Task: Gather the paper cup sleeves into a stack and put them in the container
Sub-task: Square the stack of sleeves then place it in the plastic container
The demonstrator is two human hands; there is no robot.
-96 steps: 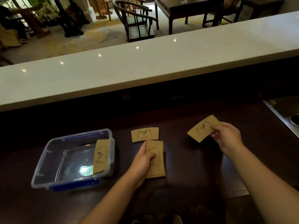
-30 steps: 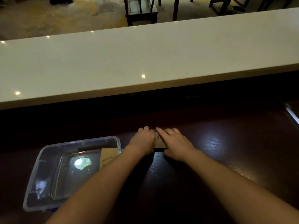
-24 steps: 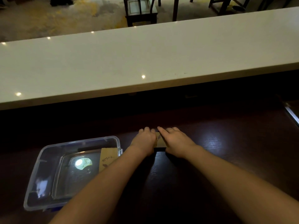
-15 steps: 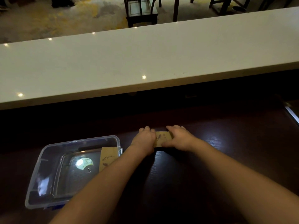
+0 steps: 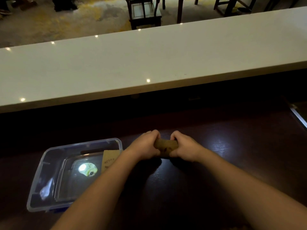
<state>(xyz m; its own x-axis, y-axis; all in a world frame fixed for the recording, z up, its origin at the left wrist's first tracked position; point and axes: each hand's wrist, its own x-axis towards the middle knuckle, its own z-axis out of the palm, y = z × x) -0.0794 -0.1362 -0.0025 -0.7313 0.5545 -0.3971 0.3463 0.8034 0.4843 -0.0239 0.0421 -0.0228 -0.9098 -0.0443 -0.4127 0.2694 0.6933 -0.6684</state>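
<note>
A stack of brown paper cup sleeves is held between both hands just above the dark wooden counter. My left hand grips its left end and my right hand grips its right end, so only the middle of the stack shows. To the left stands a clear plastic container with blue clips. One more brown sleeve leans inside it against the right wall, partly hidden by my left forearm.
A long white bar top runs across the view behind the dark counter. A metal sink edge shows at the far right. Dark wooden chairs and a table stand on the floor beyond.
The scattered sleeves have been gathered into one stack. Both hands, which pressed flat on it, have now closed around its ends and raised it slightly off the counter.
</note>
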